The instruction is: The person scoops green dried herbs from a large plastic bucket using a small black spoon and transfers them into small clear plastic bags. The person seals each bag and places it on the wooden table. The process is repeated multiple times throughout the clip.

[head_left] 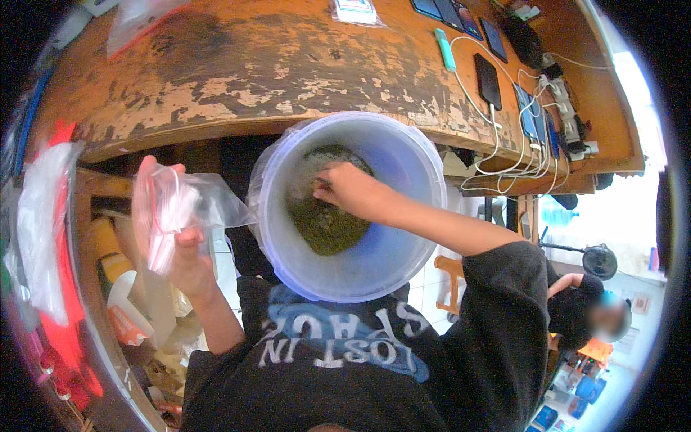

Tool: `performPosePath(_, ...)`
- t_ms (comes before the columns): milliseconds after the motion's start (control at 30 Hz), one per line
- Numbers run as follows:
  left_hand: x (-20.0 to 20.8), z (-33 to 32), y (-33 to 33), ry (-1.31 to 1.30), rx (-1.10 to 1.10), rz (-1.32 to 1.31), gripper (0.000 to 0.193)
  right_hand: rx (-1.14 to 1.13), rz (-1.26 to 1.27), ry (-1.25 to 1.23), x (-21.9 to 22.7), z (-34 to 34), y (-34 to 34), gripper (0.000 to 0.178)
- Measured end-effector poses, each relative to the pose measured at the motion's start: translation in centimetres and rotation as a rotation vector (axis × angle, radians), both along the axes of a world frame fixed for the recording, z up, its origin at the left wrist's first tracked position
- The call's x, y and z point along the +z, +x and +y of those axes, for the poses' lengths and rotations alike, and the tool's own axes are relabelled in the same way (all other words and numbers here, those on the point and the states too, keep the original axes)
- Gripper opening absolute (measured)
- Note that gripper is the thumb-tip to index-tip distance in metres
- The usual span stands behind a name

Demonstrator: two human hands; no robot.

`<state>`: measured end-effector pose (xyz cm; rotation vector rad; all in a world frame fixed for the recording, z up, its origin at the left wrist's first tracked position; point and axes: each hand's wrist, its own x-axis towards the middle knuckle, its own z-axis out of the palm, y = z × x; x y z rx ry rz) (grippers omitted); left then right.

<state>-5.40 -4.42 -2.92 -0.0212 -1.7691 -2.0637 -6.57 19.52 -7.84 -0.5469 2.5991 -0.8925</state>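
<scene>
A large whitish plastic bucket [414, 237] stands in front of me, below the table edge. Crumbly green-brown material [331, 234], like dried herb, covers its bottom. My right hand [353, 193] reaches down inside, its fingers curled together at this material; what they hold, if anything, is hidden. To the left of the bucket, my left hand [188, 248] is closed on several clear plastic bags [173, 209], with the thumb across their front. One loose bag end [227, 205] stretches from the hand to the bucket's rim.
A worn wooden table [237, 72] lies beyond the bucket. Several phones [488, 81] with white charging cables rest at its right, near a power strip [568, 108]. White and red plastic bags [50, 230] hang at the left. Another person [576, 309] is at the far right.
</scene>
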Motion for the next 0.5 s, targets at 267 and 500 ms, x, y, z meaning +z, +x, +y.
performPosePath(267,0.3,1.6,0.5,-0.033,-0.124,0.013,0.103,-0.012,0.076,0.138,0.2,4.7,1.4,0.008)
performPosePath(500,0.3,1.4,1.0,-0.094,-0.138,-0.01,0.102,0.068,-0.113,0.315,-1.7,5.1,4.3,0.008)
